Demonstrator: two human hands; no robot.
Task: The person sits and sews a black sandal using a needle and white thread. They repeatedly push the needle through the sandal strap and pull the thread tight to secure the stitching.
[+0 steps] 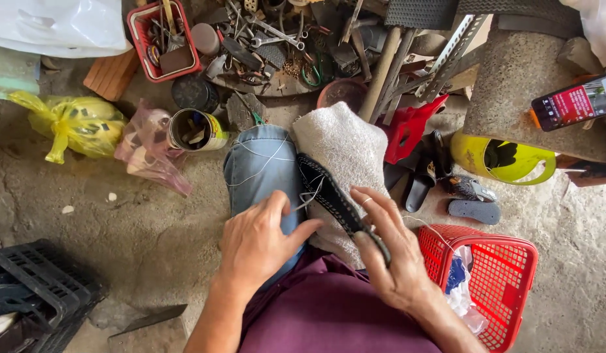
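Note:
A dark shoe sole with a stitched edge lies on a grey-white towel draped over my knee, which is in blue jeans. My right hand grips the near end of the sole, fingers wrapped over it. My left hand rests on the jeans beside the sole, its fingertips pinching the pale thread that runs out of the stitching. Loose thread trails across the jeans.
A red plastic basket with bags stands at my right. A yellow jug, sandals and a red tool lie beyond. A tin can, yellow bag, tool pile, black crate and phone surround me.

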